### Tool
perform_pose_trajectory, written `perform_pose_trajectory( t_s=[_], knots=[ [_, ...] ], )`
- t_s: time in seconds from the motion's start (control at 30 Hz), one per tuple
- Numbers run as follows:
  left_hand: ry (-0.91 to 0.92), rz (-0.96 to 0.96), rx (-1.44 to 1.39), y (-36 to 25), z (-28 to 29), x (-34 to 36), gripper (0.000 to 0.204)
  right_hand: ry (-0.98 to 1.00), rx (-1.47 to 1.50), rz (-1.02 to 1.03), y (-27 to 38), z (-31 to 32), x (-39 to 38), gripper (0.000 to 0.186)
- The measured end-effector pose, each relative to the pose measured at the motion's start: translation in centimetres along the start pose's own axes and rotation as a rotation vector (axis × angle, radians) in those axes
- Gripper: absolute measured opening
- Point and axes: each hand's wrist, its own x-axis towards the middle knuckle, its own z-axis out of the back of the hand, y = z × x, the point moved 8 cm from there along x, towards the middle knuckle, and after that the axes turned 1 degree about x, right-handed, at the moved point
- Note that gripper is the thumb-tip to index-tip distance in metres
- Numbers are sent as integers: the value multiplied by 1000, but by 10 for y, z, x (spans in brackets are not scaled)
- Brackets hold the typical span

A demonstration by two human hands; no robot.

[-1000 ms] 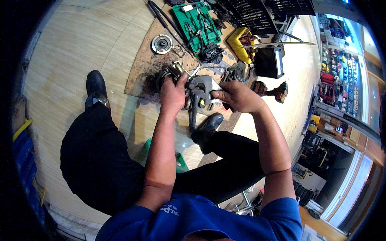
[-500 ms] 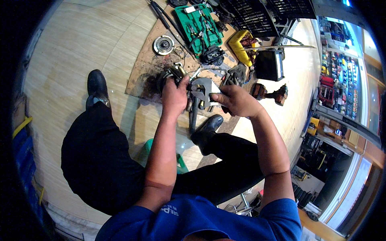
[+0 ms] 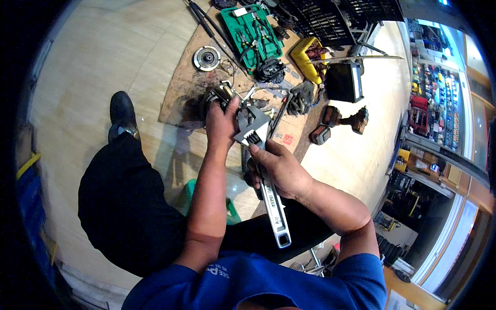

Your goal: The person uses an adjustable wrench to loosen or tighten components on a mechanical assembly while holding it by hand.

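Observation:
My right hand is closed round a large silver adjustable wrench. The wrench's handle slants down toward my lap, and its grey jaws point up and away from me. Beside the jaws, my left hand grips a dark, greasy metal part, its thumb lying along the side nearest the wrench. Much of that part is hidden by my fingers. I cannot tell whether the jaws touch it. Below it, a dark bar is partly covered by the wrench and my right hand.
On a stained cardboard sheet lie a round metal disc part, a green tool case with pliers, and dark gloves. Farther right are a yellow container, a black box and a cordless power tool. Black crates stand behind.
My right hand has come down and nearer to me. The wrench has swung round, so its handle now shows below my hand. My left hand stays nearly in place on the metal part.

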Motion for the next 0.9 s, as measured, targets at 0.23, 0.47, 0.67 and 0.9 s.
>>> perform_pose_trajectory(
  t_s=[0.23,0.47,0.67,0.9],
  knots=[
    [5,-91,249,-32,3,-9,46,28,-325,141,50,8,-33,31],
    [18,-88,213,-35,3,-9,45,-42,-1052,339,99,47,-2,34],
    [2,-97,196,-38,3,-10,44,14,-1190,295,88,54,17,30],
    [11,-137,189,-38,2,-9,44,58,-1247,358,88,53,25,32]
  ],
)
